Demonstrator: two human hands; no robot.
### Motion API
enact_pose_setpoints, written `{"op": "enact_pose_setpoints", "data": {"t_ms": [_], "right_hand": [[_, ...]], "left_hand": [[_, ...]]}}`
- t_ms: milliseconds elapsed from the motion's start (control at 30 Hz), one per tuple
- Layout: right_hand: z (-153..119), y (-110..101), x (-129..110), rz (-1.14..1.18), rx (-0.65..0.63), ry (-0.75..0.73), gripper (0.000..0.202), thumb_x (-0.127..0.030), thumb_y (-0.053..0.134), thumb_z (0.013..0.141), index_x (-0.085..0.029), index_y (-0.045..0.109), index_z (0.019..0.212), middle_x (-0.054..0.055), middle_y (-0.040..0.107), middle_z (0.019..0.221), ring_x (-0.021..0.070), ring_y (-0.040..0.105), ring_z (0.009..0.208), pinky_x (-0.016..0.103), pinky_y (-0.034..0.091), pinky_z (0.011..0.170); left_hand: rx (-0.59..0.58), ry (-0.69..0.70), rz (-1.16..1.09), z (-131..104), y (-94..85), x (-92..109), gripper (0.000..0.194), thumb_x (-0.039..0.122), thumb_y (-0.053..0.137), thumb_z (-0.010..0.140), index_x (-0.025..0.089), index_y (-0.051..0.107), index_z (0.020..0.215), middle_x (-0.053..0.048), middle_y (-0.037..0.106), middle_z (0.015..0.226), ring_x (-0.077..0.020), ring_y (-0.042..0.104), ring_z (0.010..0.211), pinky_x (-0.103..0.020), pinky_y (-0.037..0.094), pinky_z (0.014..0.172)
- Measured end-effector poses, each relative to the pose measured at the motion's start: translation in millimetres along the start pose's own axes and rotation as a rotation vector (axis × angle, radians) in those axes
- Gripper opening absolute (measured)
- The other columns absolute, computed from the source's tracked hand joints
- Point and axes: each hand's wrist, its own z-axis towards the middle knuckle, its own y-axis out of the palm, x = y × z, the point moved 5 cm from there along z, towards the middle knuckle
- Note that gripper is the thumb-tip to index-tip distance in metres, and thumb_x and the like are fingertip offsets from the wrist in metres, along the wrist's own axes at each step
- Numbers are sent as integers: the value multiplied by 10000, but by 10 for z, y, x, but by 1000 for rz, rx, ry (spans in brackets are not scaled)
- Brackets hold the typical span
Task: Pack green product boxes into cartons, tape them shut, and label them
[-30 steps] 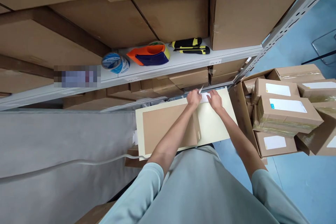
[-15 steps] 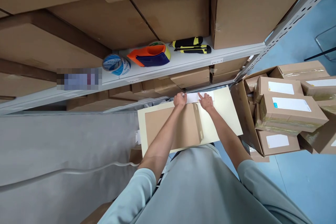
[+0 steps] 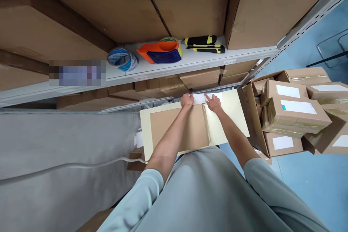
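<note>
My left hand (image 3: 187, 100) is closed, its fingertips pinching the left end of a white strip of paper (image 3: 199, 98), perhaps labels. My right hand (image 3: 213, 103) rests on the right part of that strip, index finger stretched out and the other fingers apart. Beneath both hands lies a pale cream board (image 3: 230, 116), close in front of my body. On its left half sits a flat brown cardboard box (image 3: 165, 125), partly covered by my left forearm. Any print on the paper is too small to read.
On the shelf (image 3: 152, 70) ahead are a blue-and-white tape roll (image 3: 123, 59), an orange tape dispenser (image 3: 160, 51) and yellow-black utility knives (image 3: 203, 44). Large cartons (image 3: 187, 11) stand behind them. To the right, a big open carton (image 3: 251, 119) holds several labelled boxes (image 3: 296, 114). A pale cable (image 3: 81, 165) runs at left.
The view has shifted slightly, so the shelf items appear farther right and the boxes at right a little farther left. Both hands stay at the white paper in nearly the same pose.
</note>
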Motion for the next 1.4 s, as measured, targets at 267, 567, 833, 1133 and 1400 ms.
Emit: {"op": "enact_pose_setpoints", "data": {"t_ms": [267,567,833,1133,1400], "right_hand": [[-77,-92,3,23,-61,19,658,-406,393,1180,-291,258,1813,244,483,1678,339,528,1489,491,407,1210],[-349,-559,-67,228,2,54,744,-452,756,1004,-159,553,1657,271,652,1543,371,648,1406,452,512,1122],[-1741,-698,-599,959,319,-108,838,-837,382,1058,-128,793,1237,191,829,1183,305,771,1071,400,607,911],[-2661,-396,-1598,1366,170,-88,546,-747,825,840,-209,731,838,16,721,692,183,665,668,328,560,715],[-2724,-643,-1692,1294,282,-65,552,-746,818,840,-208,694,827,-2,689,682,167,637,652,327,542,720]], "left_hand": [[107,90,-205,-298,-432,-100,265,367,582,1078,222,803,1096,-109,844,1169,-273,760,1161,-343,536,1003],[105,238,-657,-1233,-1162,-823,411,575,594,1027,196,734,947,-55,794,949,-201,729,880,-281,573,784],[-88,169,-1206,-2079,-1259,-1617,642,782,918,690,183,717,808,-30,711,805,-177,632,778,-287,520,749],[-198,124,-1302,-2398,-1141,-1927,741,909,840,683,192,724,829,-39,749,827,-197,681,814,-306,553,772],[-394,230,-1177,-2530,-1147,-2147,615,682,994,625,182,812,932,-112,844,945,-272,791,922,-368,609,823]]}}
